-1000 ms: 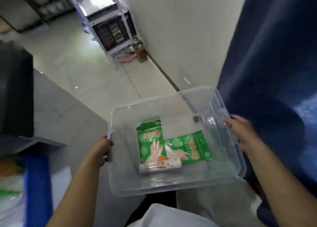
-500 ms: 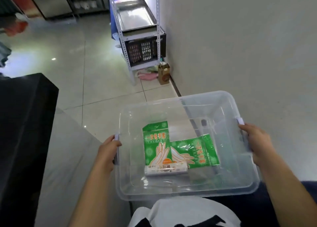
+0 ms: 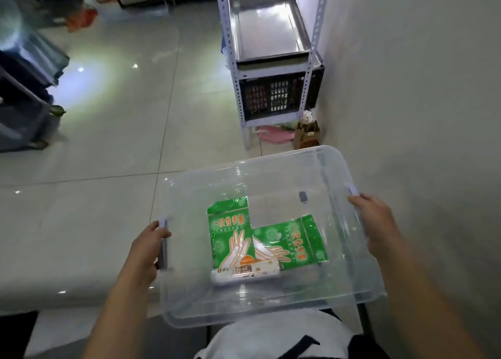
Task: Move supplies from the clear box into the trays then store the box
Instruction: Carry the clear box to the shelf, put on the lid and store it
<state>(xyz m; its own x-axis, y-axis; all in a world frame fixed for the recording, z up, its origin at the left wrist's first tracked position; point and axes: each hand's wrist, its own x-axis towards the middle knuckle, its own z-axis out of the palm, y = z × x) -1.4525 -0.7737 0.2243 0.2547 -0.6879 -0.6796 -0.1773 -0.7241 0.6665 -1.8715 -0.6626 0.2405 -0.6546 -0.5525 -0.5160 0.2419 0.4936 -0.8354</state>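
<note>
Both hands gripped the clear box: left hand (image 3: 147,246) on its left rim, right hand (image 3: 375,227) on its right. Held before the person's body, the clear box (image 3: 271,174) carried two green glove packets (image 3: 230,228) and a small roll (image 3: 245,271). Carrying seemed underway; next probably unloading into the metal tray (image 3: 265,23) on the shelf rack (image 3: 311,60) ahead. Open tiled floor (image 3: 135,114) lay left, with the wall (image 3: 406,73) close right.
</note>
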